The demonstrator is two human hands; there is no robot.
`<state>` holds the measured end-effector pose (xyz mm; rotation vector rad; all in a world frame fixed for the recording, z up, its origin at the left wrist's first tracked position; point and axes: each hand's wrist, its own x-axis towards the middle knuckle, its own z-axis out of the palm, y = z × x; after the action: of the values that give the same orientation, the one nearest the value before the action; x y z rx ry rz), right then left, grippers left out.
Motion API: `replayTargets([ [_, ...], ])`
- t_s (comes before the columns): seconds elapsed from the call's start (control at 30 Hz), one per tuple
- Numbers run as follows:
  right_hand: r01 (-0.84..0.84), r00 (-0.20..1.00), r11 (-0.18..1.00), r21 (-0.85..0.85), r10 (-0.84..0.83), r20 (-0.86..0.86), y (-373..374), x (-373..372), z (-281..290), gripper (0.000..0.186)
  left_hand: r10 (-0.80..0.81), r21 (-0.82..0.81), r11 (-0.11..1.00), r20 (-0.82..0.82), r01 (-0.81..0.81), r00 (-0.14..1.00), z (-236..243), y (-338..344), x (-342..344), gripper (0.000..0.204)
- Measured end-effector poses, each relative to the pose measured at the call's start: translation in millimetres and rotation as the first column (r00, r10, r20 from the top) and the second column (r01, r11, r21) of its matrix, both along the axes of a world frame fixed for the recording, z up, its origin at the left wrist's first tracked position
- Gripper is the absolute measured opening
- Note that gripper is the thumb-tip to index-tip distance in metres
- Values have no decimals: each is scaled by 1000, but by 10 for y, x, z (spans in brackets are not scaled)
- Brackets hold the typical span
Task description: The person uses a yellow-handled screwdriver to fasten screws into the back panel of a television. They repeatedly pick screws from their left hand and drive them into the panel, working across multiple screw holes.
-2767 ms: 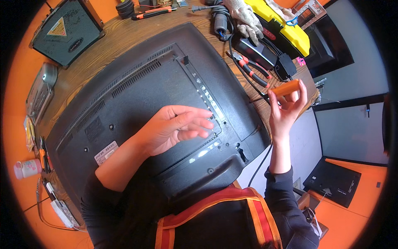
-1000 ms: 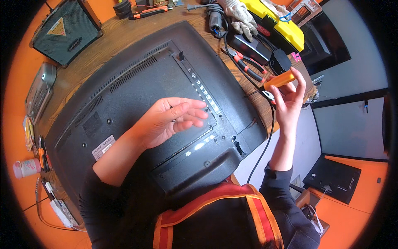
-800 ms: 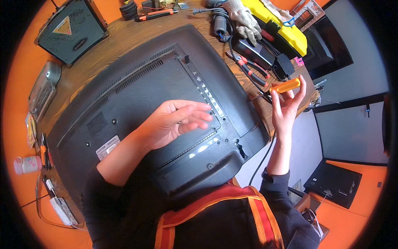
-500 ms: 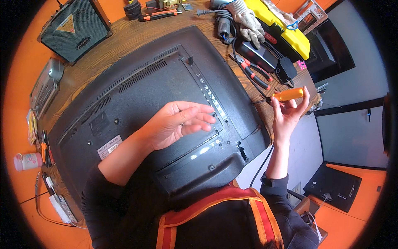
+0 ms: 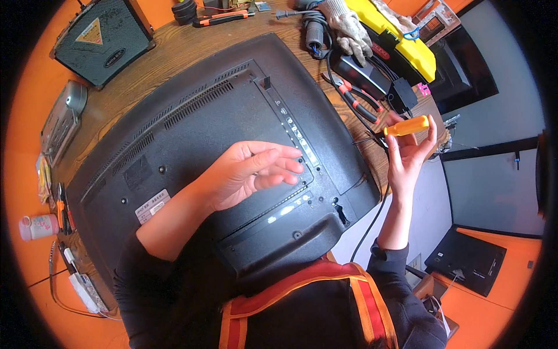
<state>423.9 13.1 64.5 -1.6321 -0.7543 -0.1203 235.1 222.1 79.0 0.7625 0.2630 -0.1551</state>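
A black flat-screen television [image 5: 192,139] lies face down on the wooden table, its vented back panel upward. My left hand [image 5: 250,174] hovers over its lower right part, beside the port strip, with the fingers loosely stretched and nothing in them. Off the right edge of the television, my right hand [image 5: 408,160] grips a screwdriver [image 5: 410,126] by its yellow-orange handle, between thumb and fingers. Its dark shaft points left, toward the television's edge. Whether the tip touches anything I cannot tell.
Red-and-black pliers [image 5: 357,100], a black power adapter [image 5: 401,96], gloves [image 5: 349,32] and a yellow toolbox [image 5: 410,43] crowd the far right. A speaker [image 5: 104,43] stands at the far left. A pink-and-white cup [image 5: 38,227] sits left. The wooden table [image 5: 186,43] shows around the television.
My right hand has shifted slightly to the right and toward me, and the screwdriver has tilted a little. My left hand stays in nearly the same place.
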Motion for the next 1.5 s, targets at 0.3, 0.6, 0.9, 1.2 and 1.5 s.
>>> replayTargets([
  [0.3, -72, 997, 997, 11, 72, 12, 76, 3, 28, 69, -6, 2, 1000, -3, 6, 1000, 16, 5, 6, 31],
  [0.6, 8, 998, 999, -41, -5, 69, 83, -62, -89, 70, -14, 23, 1000, -15, 14, 1000, 33, 0, 14, 31],
  [0.9, 63, 998, 994, -89, -64, -1, 102, -45, -49, 76, -19, 29, 999, -47, 20, 999, 38, 5, 12, 30],
  [1.2, -180, 979, 965, -190, 193, 56, 62, 8, 118, 67, -47, 21, 999, 10, 47, 999, 13, 25, 7, 33],
  [1.5, 155, 974, 982, 109, -170, 150, 160, -198, 189, 68, 235, -197, 957, 86, -214, 968, 16, 75, 44, 45],
])
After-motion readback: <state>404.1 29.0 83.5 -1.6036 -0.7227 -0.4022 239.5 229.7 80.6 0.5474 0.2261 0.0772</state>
